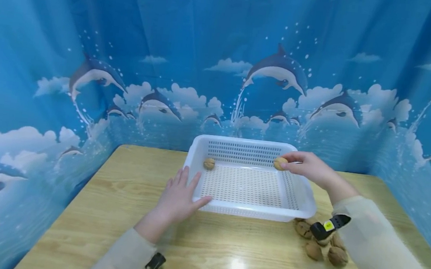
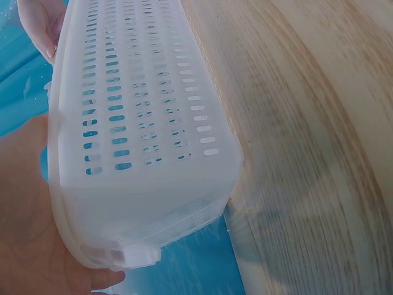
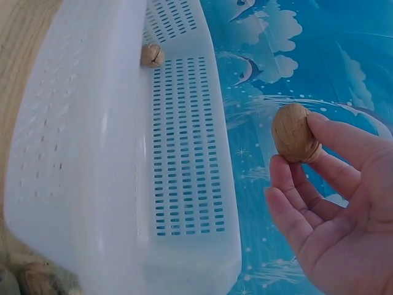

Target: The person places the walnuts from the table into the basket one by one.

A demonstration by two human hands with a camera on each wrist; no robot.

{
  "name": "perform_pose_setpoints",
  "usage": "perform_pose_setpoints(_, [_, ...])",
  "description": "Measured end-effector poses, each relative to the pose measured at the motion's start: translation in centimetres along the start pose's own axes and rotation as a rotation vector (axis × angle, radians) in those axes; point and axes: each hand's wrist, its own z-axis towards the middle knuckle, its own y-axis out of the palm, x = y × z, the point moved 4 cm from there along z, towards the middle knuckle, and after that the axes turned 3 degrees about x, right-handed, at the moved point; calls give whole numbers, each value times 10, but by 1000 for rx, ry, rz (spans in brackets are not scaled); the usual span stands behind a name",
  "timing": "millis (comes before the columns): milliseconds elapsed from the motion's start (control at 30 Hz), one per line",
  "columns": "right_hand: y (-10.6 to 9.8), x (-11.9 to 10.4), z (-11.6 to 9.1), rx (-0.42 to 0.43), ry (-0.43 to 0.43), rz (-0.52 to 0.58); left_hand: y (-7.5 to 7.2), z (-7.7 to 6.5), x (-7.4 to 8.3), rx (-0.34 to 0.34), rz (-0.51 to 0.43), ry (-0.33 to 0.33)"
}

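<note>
Between the thumb and fingers of my right hand (image 1: 309, 167) I pinch a walnut (image 3: 295, 133), held above the right side of a white plastic basket (image 1: 243, 209). One other walnut (image 1: 209, 163) lies inside the basket, at its far left corner. My left hand (image 1: 178, 196) rests on the basket's near left corner with its fingers spread and straight. In the left wrist view the palm lies along the rim (image 2: 56, 203) of the perforated basket.
Several walnuts (image 1: 314, 251) lie in a pile on the wooden table (image 1: 120, 212), to the right of the basket's near corner and partly hidden by the right forearm. A blue dolphin-print curtain (image 1: 191, 62) hangs behind and beside the table.
</note>
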Motion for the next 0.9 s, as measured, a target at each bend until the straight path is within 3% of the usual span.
perform_pose_setpoints(433, [10, -8, 28, -26, -6, -26, -1, -1, 0, -7, -1, -1])
perform_pose_setpoints(767, [20, -11, 50, -51, -1, 20, -1, -1, 0, -15, -2, 4])
perform_pose_setpoints(900, [22, -11, 58, -46, 31, 8, -2, -1, 2, -15, -6, 5])
